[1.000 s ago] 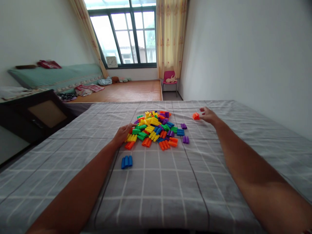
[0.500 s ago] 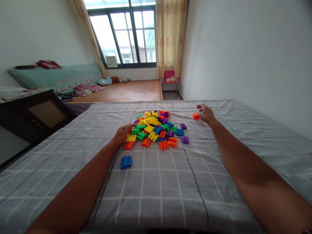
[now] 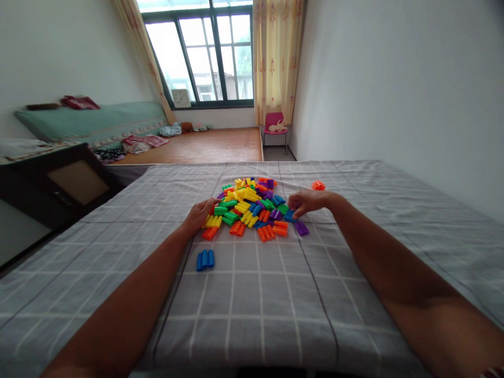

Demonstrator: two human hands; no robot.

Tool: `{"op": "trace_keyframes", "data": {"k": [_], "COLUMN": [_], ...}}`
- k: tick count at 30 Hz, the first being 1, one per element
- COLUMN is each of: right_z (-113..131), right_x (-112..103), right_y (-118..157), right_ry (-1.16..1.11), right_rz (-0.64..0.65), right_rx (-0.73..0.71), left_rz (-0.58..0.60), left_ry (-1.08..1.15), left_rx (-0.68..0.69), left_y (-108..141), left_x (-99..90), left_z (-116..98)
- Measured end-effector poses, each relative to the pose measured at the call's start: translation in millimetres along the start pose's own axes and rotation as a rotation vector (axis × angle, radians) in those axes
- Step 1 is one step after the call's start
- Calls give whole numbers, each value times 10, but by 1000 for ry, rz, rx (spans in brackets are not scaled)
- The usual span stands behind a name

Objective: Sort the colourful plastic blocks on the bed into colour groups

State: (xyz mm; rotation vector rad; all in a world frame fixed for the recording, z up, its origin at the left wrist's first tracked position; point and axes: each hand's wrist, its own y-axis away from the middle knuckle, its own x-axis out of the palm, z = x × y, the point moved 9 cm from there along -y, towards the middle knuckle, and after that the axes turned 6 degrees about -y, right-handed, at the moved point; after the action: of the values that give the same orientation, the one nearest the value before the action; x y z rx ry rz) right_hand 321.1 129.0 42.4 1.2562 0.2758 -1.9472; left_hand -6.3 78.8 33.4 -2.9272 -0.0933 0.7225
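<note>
A heap of bright plastic tube-shaped building blocks (image 3: 248, 205) in several colours lies on the bed. My left hand (image 3: 200, 214) rests against the heap's left edge, fingers stretched out beside yellow and green blocks and holding nothing visible. At the right edge, my right hand (image 3: 309, 201) is curled palm down, thumb and fingers bent in. Its thumb tip touches or overlaps a blue block (image 3: 290, 216); what lies under the fingers is hidden. A purple block (image 3: 302, 228) sits just below that hand. Behind its wrist is an orange block (image 3: 318, 185), on its own.
A blue three-tube block (image 3: 205, 260) lies apart, nearer me on the grey checked sheet (image 3: 255, 304). A white wall (image 3: 394, 94) runs along the right. Beyond are a dark cabinet (image 3: 74, 181), a mat-covered bed (image 3: 212, 144) and a pink chair (image 3: 274, 122).
My right hand has left the orange block and come left and nearer to the heap's right edge, covering a purple block. The other purple block has turned slightly. My left hand stays put.
</note>
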Motion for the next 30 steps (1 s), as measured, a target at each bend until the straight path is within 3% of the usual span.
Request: {"op": "trace_keyframes", "data": {"k": [2,6,11,15,22,30], "right_z": [-15,-77,-1,21,-153,-86], "right_x": [-21,-128,-38,-2,14,-52], "right_y": [-8,-65,-167,-191,-172,-169], "right_ry": [-19,32,-21,-127,-321,-183], "right_rz": [-15,-195,-269,-266,-192,-271], "right_rx": [-8,75,94,43,56,6], "left_rz": [-10,1,5,7,-1,7], "left_ry": [-12,-10,-6,-14,-28,-37], "left_rx": [3,14,10,10,31,26], "left_y": [0,4,1,-1,-20,-13], "left_x": [-8,0,7,9,-8,-3], "left_z": [-5,-21,-12,-17,17,-6]}}
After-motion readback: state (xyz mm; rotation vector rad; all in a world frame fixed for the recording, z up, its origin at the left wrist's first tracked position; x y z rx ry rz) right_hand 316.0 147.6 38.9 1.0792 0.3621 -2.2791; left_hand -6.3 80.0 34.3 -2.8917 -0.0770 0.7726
